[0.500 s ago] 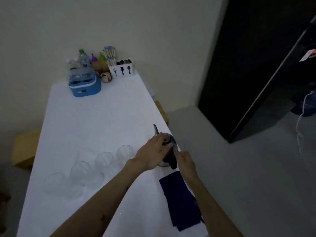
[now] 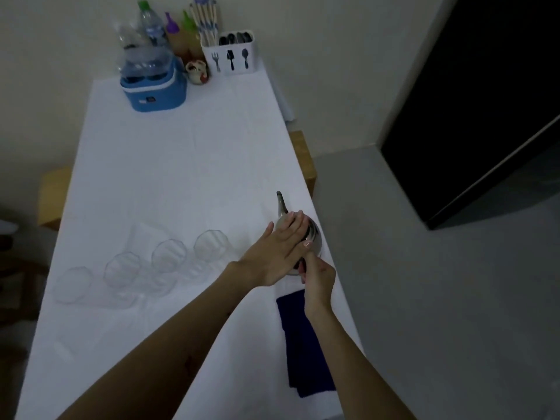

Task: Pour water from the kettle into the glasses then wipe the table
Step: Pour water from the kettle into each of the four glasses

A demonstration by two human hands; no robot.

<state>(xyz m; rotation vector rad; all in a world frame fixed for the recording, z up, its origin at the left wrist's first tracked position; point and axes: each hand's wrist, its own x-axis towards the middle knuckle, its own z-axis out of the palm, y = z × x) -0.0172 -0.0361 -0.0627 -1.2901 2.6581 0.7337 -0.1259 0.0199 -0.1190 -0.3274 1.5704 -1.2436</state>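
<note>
The kettle [image 2: 306,234], a small metal pot with a thin spout pointing away from the person, stands on the counter [image 2: 181,165] close to its right edge. The left hand [image 2: 280,253] lies flat across the top of it, fingers stretched out over the lid rather than curled round anything, apparently to keep the lid down and the pot steady. The right hand [image 2: 318,278] is closed at the near side of the kettle, where the handle would be; the handle itself is hidden under both hands, so the grip on it is a fair guess, not something plainly seen. The kettle looks upright and not yet tipped.

Just left of it, a diagonal row of four clear glasses [image 2: 172,257] runs toward the near left; all appear empty, though their transparency makes that hard to confirm. The nearest one stands close to the kettle, so the first pour should need only a short lift and swing leftward.

A dark blue cloth [image 2: 306,344] lies flat on the counter directly behind the kettle, under the right forearm, ready for the wiping stage. At the far end, well clear of the work, stand a blue appliance [image 2: 154,92], some bottles [image 2: 151,28] and a white cutlery holder [image 2: 233,54].
</note>
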